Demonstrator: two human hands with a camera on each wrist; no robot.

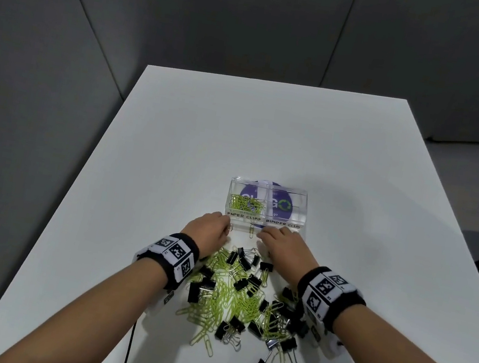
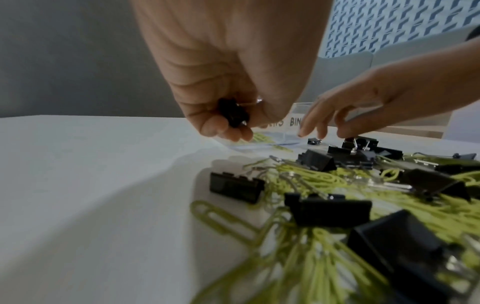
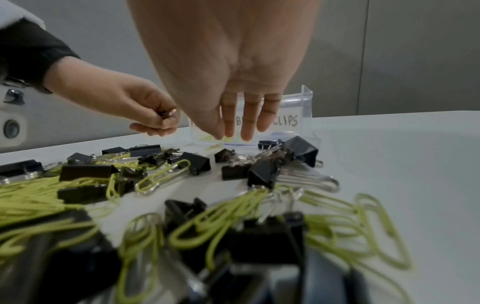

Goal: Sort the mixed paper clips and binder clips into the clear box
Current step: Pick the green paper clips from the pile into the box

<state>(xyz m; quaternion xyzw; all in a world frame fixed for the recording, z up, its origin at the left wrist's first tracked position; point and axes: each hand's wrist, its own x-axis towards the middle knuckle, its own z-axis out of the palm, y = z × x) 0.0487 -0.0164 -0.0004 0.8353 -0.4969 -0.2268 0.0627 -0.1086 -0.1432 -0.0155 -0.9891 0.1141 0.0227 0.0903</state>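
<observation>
A clear two-part box (image 1: pixel 304 220) labelled PAPER CLIPS and BINDER CLIPS stands mid-table. Its left part holds several green paper clips (image 1: pixel 247 203); the right part looks bare. A mixed pile (image 1: pixel 238 300) of green paper clips and black binder clips lies in front of it. My left hand (image 1: pixel 226 226) hovers by the box's near left corner, fingers curled round a small black binder clip (image 2: pixel 233 113). My right hand (image 1: pixel 264 235) reaches down before the box's front wall (image 3: pixel 303 98). Its fingers (image 3: pixel 246 127) are straight and hold nothing that I can see.
The white table (image 1: pixel 270 139) is bare beyond and beside the box. A loose paper clip (image 1: pixel 252 230) lies just before the box front. Grey wall panels stand behind the table. A black cable (image 1: pixel 128 352) hangs off the near left edge.
</observation>
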